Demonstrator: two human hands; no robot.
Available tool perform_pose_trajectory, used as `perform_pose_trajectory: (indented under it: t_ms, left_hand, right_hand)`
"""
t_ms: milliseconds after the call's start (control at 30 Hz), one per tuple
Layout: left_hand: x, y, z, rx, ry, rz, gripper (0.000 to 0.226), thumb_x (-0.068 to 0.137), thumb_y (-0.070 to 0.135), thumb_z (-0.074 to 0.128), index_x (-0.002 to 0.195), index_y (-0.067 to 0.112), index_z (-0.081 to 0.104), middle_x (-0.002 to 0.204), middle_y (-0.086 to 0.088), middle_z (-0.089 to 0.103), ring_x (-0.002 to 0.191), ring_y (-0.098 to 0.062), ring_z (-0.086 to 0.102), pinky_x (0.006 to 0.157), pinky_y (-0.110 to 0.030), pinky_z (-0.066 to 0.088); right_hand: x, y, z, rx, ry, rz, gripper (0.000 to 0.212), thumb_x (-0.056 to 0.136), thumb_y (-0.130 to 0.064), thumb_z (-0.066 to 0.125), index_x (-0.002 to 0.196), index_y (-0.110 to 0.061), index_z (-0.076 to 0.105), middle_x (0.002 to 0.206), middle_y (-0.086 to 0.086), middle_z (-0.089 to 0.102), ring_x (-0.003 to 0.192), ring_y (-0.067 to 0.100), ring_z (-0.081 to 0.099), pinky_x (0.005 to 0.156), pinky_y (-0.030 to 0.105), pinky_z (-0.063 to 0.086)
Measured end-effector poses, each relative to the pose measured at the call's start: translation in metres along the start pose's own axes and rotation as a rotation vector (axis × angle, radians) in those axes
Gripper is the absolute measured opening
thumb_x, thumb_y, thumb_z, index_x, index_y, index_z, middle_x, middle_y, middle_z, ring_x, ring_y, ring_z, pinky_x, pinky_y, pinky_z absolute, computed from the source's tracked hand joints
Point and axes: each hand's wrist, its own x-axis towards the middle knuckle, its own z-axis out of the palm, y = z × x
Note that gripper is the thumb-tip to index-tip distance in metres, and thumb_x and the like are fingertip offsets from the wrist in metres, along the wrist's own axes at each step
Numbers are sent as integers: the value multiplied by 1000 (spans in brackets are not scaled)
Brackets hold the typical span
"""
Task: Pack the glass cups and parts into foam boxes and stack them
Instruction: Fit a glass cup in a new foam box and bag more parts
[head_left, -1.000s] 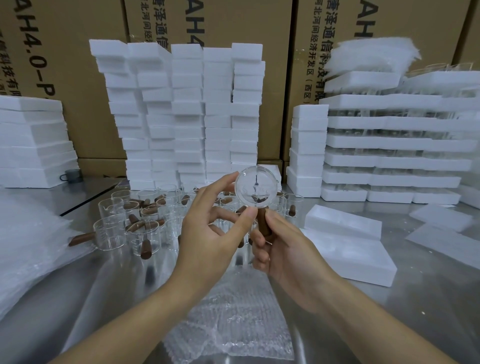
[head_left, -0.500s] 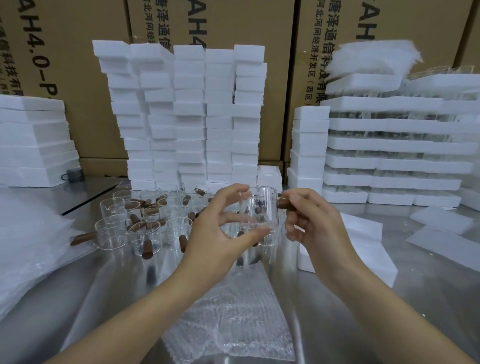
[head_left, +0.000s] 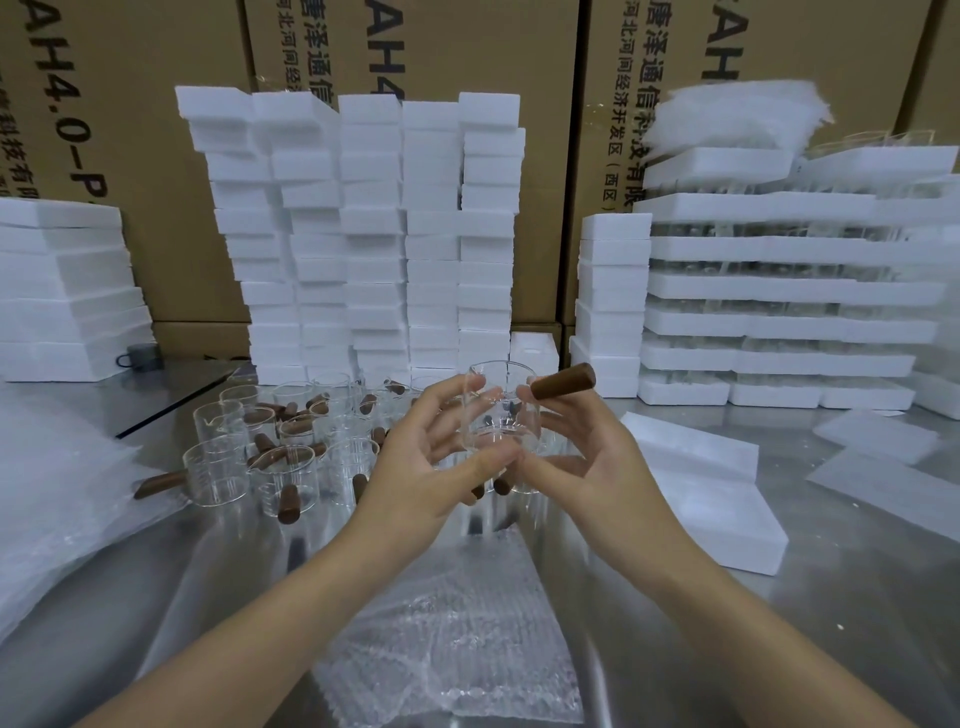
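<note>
A clear glass cup (head_left: 500, 410) with a brown wooden handle (head_left: 563, 381) is held upright above the metal table (head_left: 779, 613), its handle pointing right. My left hand (head_left: 421, 467) cups its left side with the thumb under the base. My right hand (head_left: 592, 467) holds its right side, fingers near the handle and thumb at the base. Several more glass cups (head_left: 283, 457) with wooden handles stand grouped on the table behind my left hand. A foam box (head_left: 711, 499) lies just right of my right hand. A sheet of bubble wrap (head_left: 457, 623) lies below my hands.
Tall stacks of white foam boxes (head_left: 374, 234) stand against cardboard cartons (head_left: 467, 47) at the back. Layered foam trays of glassware (head_left: 789, 291) fill the right. A foam stack (head_left: 62, 286) and plastic sheets (head_left: 57, 499) sit on the left. Loose foam lids (head_left: 883, 467) lie far right.
The cup turned from mouth toward me with its handle down to upright with the handle pointing right. My right hand shifted from the handle to the cup's side and base.
</note>
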Motion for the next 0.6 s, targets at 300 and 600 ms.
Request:
perform_pose_trajectory:
  t_ms: [300, 600]
  left_hand:
    - [3, 0, -6, 234, 43, 107, 72, 76, 48, 90, 138, 64, 57, 131, 34, 65, 118, 1, 67, 85, -26, 61]
    - [4, -3, -6, 50, -39, -11, 67, 73, 48, 92, 131, 47, 60, 134, 12, 75, 122, -17, 73, 108, -57, 53]
  right_hand:
    - [5, -8, -18, -166, 46, -98, 56, 82, -29, 90, 131, -39, 65, 131, -15, 68, 130, 9, 61, 103, 38, 53]
    - [3, -4, -15, -126, -21, -74, 60, 86, -31, 82, 141, -37, 59, 137, -16, 66, 135, 4, 57, 107, 31, 50]
